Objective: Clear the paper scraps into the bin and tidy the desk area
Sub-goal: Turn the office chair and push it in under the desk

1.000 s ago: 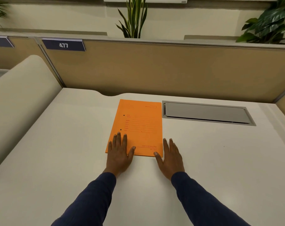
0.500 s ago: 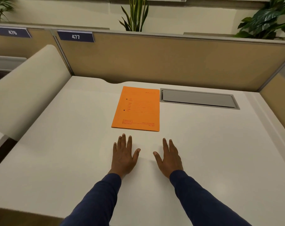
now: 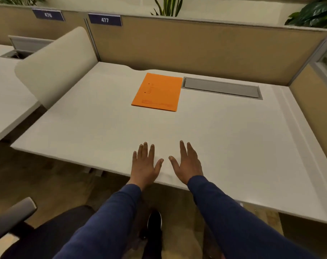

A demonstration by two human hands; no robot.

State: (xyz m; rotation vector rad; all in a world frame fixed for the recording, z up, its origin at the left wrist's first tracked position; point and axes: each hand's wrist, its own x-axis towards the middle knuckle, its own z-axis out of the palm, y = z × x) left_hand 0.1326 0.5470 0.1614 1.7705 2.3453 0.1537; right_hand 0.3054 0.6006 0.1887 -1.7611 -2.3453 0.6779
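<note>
Showing L hand & R hand wide, empty, at desk 6 o'clock. Folder at 12 looks squared; scan for scraps before stopping.

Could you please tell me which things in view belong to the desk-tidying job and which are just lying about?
Belongs to the job: desk; orange folder lying flat on it; left hand and right hand, both open at the near edge. No scraps or bin in view.
Just there: grey cable hatch, 477 sign, beige side screen, chair armrest, plants.
</note>
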